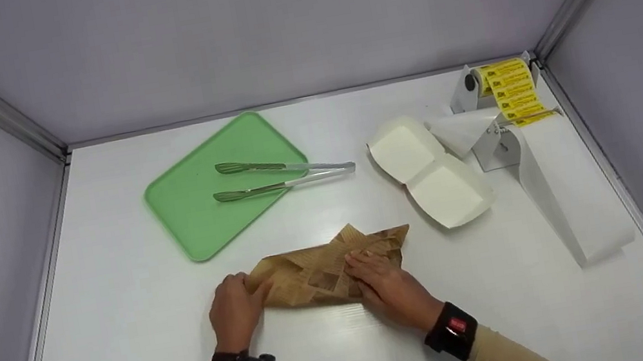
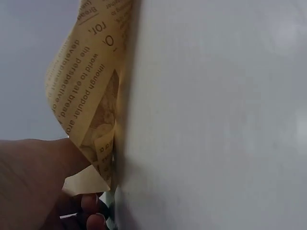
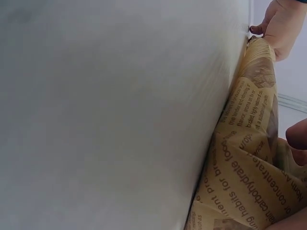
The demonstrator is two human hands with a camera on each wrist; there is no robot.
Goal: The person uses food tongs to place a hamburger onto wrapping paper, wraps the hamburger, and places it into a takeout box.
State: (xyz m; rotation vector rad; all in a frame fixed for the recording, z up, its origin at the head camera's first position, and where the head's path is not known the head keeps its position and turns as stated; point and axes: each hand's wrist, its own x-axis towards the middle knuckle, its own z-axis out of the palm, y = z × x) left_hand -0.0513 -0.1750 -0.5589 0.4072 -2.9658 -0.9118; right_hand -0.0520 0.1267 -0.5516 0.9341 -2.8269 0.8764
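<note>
Brown newsprint-style food wrapping paper [image 1: 311, 274], folded into a long flat packet, lies at the front middle of the white table. Anything inside it is hidden. At the packet's left end, my left hand [image 1: 232, 310] pinches the paper; the left wrist view shows the thumb over the paper [image 2: 88, 86] and curled fingers below. My right hand [image 1: 396, 292] presses on the right part of the packet with its fingers extended. In the right wrist view, printed creases of the paper [image 3: 244, 163] run beneath the right fingers [image 3: 298, 136].
Behind the packet sits a green tray [image 1: 204, 220] with metal tongs [image 1: 320, 171] across it, handle past its edge. An opened white clamshell box [image 1: 447, 189] stands right of centre. Farther right are a yellow label roll [image 1: 515, 86] and a white paper strip [image 1: 579, 196].
</note>
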